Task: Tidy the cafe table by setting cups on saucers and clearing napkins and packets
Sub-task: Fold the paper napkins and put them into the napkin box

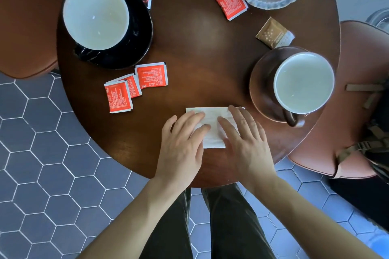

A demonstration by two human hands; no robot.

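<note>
Both my forearms reach forward over the near edge of the round wooden table, palms down. My left hand and right hand lie flat with fingers straight and spread, pressing the folded white napkin between them. Three orange packets lie beyond my left fingertips; a brown cup on its saucer stands just beyond my right hand.

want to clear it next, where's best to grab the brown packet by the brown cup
Pinch the brown packet by its far-left corner, coming from above and the table's middle. It lies flat, and its near-right end sits close to the brown saucer, while the left side has bare table around it.
</note>
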